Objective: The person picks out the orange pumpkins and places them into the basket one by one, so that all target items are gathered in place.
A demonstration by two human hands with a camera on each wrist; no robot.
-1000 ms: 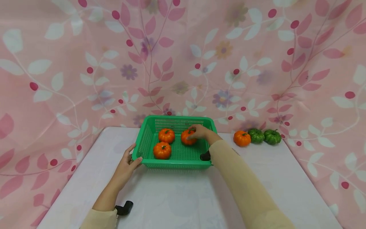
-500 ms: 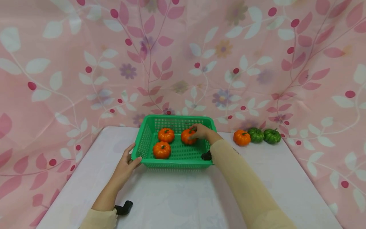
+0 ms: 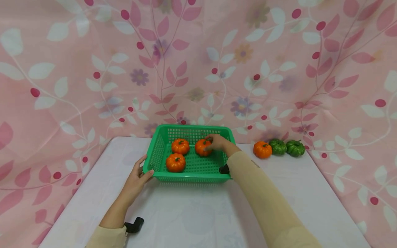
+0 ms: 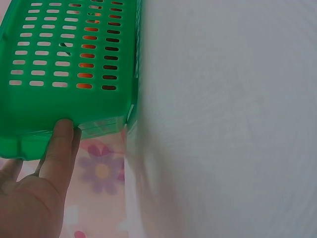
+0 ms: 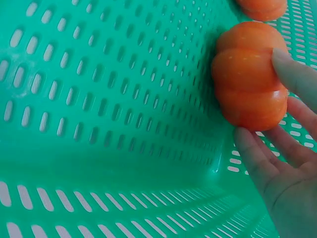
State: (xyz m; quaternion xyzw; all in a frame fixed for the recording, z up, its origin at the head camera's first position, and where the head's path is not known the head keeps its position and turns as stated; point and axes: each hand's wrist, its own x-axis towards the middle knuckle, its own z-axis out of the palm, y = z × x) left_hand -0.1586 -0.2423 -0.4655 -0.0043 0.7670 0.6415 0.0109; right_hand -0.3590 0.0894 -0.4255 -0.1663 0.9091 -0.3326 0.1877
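Inside the green plastic basket (image 3: 192,175), my right hand (image 3: 218,142) holds a small orange pumpkin (image 3: 201,148) near the back right. In the right wrist view, the thumb lies against one side of that pumpkin (image 5: 250,74) and the fingertips touch its other side. Two more orange pumpkins sit to its left, one at the back (image 3: 180,147) and one nearer the front (image 3: 175,163). My left hand (image 3: 136,177) grips the basket's front left corner, thumb over the rim. The left wrist view shows this hand (image 4: 44,183) at the outer wall, with orange showing through the slots.
Right of the basket, one orange pumpkin (image 3: 262,150) and two green pumpkins (image 3: 278,147) stand in a row at the back of the white-covered table (image 3: 192,213). A pink floral cloth (image 3: 198,69) hangs behind and beside the table. Black wrist-worn pieces (image 3: 134,225) show at both cuffs.
The pumpkin under my right hand has shifted slightly to the left inside the basket. My left hand and the other pumpkins keep their places.
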